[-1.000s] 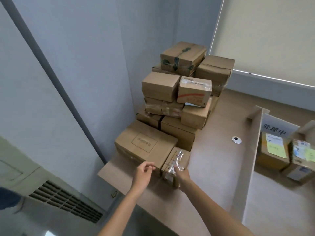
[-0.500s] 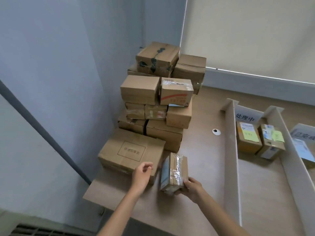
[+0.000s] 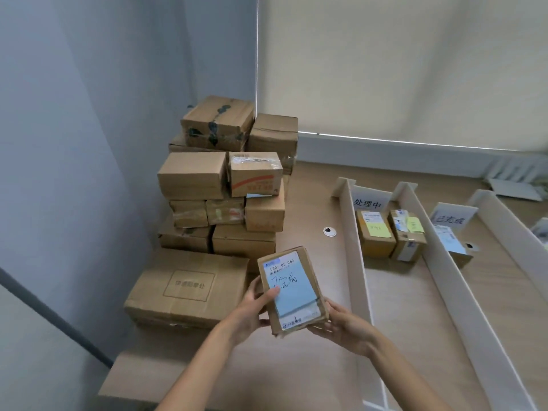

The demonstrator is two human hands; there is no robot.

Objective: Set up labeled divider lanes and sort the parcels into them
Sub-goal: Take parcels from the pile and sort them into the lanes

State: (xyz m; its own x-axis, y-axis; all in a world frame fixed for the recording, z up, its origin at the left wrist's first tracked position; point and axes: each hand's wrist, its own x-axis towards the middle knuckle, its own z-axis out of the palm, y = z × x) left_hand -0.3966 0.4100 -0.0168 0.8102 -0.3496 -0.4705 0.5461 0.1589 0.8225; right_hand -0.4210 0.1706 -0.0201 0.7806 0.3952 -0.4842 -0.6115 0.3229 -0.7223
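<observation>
I hold a small cardboard parcel (image 3: 292, 289) with a blue handwritten note on its label, lifted above the desk and facing me. My left hand (image 3: 252, 310) grips its left side with the thumb on the note. My right hand (image 3: 341, 324) supports its lower right corner. To the right stand white divider walls (image 3: 353, 256) forming lanes. One lane has a label card (image 3: 367, 203) and two parcels with yellow notes (image 3: 376, 235) (image 3: 407, 235). The lane beyond has another label card (image 3: 449, 219) and a parcel with a blue note (image 3: 452, 244).
A pile of brown cardboard boxes (image 3: 225, 185) fills the back left corner, with a large flat box (image 3: 189, 289) in front. The wooden desk (image 3: 311, 188) ends at its left edge by the wall. A round cable grommet (image 3: 329, 231) sits in the desk.
The small parcel was lifted from beside the flat box and turned label-up. My left hand moved onto it. The view swung right, showing more of the lanes.
</observation>
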